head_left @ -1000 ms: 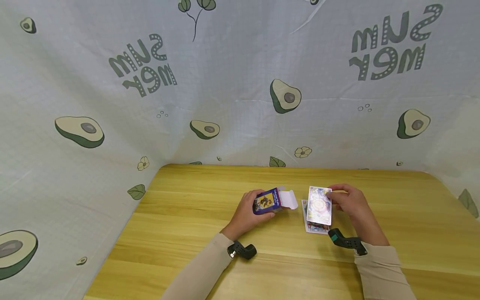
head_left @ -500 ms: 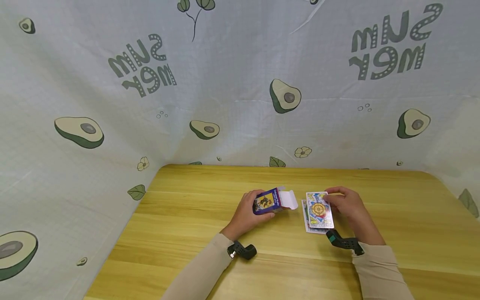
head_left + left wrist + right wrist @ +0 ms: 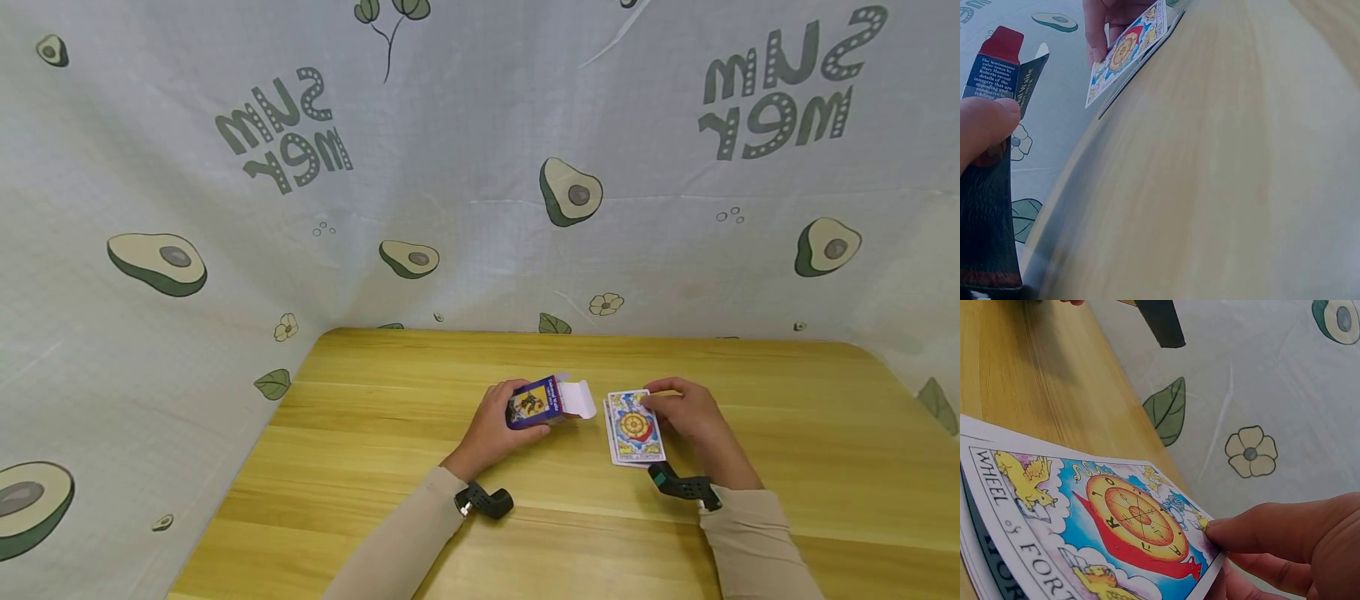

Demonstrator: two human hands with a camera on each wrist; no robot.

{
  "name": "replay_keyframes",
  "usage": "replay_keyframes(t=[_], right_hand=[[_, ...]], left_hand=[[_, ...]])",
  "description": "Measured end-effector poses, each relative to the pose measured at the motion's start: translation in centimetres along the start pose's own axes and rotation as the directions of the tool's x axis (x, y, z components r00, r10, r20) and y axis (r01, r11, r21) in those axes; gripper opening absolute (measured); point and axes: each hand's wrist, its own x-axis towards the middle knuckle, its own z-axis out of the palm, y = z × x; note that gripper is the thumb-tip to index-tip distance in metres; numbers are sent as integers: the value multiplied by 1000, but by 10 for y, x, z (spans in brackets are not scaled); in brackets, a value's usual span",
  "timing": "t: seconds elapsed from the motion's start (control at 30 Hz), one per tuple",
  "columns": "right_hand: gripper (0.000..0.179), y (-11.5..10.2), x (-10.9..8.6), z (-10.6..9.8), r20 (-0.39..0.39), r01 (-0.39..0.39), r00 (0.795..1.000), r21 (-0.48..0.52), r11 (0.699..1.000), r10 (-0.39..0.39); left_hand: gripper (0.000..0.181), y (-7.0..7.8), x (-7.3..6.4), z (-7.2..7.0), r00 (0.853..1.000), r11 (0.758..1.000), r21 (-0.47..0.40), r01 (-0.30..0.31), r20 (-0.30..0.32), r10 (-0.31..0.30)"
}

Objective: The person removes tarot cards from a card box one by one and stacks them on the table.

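Note:
My left hand (image 3: 495, 422) grips a purple tarot card box (image 3: 534, 403) by its sides, its white flap open toward the right. In the left wrist view the thumb presses the box's printed side (image 3: 991, 75). My right hand (image 3: 693, 414) pinches the Wheel of Fortune tarot card (image 3: 636, 426) near its upper right corner. That card lies low over another card (image 3: 611, 442), of which mostly the left and lower edges show. In the right wrist view the thumb lies on the card's face (image 3: 1141, 519), and a slim gap shows above the card below.
Both hands work over a wooden table (image 3: 420, 367). Behind it hangs a pale cloth (image 3: 480, 208) printed with avocados, leaves and mirrored lettering. A black wrist camera (image 3: 483, 500) sits on the left wrist, another black camera (image 3: 682, 483) on the right.
The right hand has lowered the Wheel of Fortune card toward the card beneath, lining it up more closely and tilting it out of the glare. The left hand and box have stayed put.

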Motion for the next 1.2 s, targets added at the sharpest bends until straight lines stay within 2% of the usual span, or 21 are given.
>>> replay_keyframes(t=[0.33,1.2], right_hand=[[44,2,-2,4,-22,44,999,-68,997,-46],[41,5,-4,10,-62,63,995,-160,985,-74]], left_hand=[[71,0,-1,0,1000,1000,4,3,4,-3],[71,1,-1,0,1000,1000,10,4,3,-5]])
